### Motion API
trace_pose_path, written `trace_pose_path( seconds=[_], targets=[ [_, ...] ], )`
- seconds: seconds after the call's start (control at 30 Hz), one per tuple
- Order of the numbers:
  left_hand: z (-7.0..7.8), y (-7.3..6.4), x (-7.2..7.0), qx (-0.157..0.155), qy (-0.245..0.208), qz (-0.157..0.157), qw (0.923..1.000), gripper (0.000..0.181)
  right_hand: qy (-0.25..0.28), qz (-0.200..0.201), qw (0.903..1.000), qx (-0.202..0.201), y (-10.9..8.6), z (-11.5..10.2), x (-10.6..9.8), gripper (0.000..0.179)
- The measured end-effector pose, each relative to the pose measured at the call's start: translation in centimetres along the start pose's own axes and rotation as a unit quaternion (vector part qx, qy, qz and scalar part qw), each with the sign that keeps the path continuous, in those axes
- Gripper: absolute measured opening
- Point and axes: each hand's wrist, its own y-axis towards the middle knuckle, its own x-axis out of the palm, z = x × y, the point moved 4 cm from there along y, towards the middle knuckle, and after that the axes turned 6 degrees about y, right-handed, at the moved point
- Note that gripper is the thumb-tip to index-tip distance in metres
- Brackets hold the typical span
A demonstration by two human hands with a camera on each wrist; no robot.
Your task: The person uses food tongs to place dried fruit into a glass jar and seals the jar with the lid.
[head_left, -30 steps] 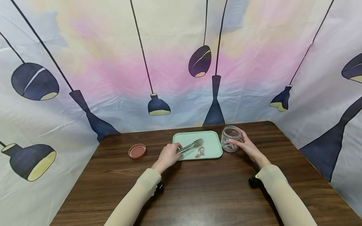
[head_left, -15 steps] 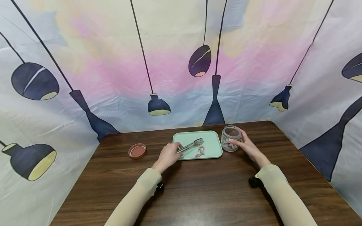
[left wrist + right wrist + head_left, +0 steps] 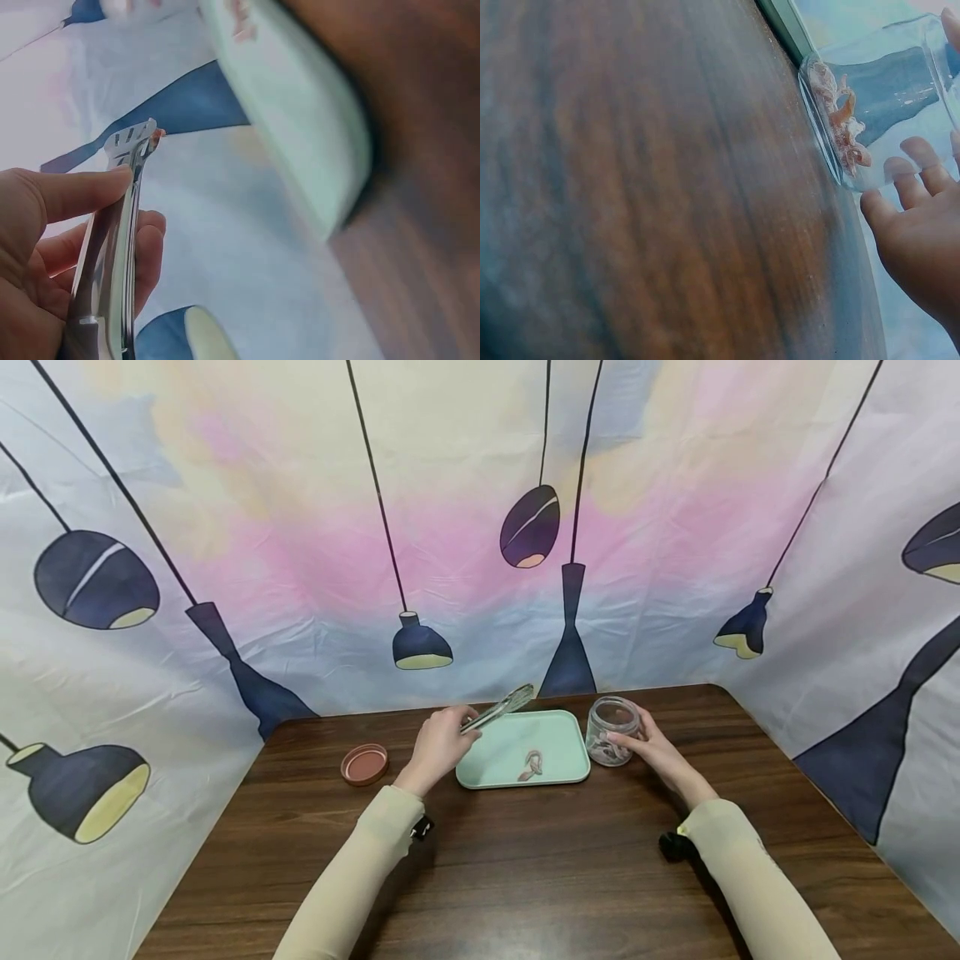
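My left hand (image 3: 442, 745) holds metal tongs (image 3: 498, 706) above the far left of a mint-green tray (image 3: 487, 764), slotted tips pointing away. In the left wrist view, the tongs (image 3: 112, 247) lie between thumb and fingers, squeezed nearly together, with a small reddish bit at their tips. A few pinkish curled pieces (image 3: 532, 765) lie on the tray; their kind is unclear. My right hand (image 3: 660, 752) grips a clear jar (image 3: 612, 727) from its right side. The uncovered jar stands upright beside the tray, with similar pinkish pieces (image 3: 844, 116) at its bottom.
A reddish-brown lid (image 3: 364, 764) lies on the dark wooden table (image 3: 547, 877), left of the tray. Behind the table hangs a cloth (image 3: 480, 527) printed with lamps.
My left hand has lifted the tongs up and away from the pieces on the tray. The right hand and jar stay where they were.
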Motion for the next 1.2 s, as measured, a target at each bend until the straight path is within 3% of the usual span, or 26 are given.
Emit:
trace_pose_path(
  seconds=[0.13,0.3,0.8,1.2],
  targets=[
    [0.5,0.8,-1.1,0.009,-0.002,0.02,0.9997,0.02,-0.006,0.004,1.0,0.005,-0.2,0.0,-0.2,0.098],
    [1.2,1.4,-1.6,0.009,-0.02,0.024,0.9995,0.023,-0.008,0.007,0.9999,0.008,-0.4,0.0,-0.4,0.099],
    [5.2,3.4,-1.2,0.038,-0.047,0.015,0.998,0.025,-0.004,0.009,0.9999,0.004,-0.6,-0.1,-0.3,0.095],
    [9.7,4.9,-0.6,0.075,-0.058,0.012,0.9954,0.021,0.006,0.004,1.0,0.0,0.0,0.1,0.1,0.094]
  ],
)
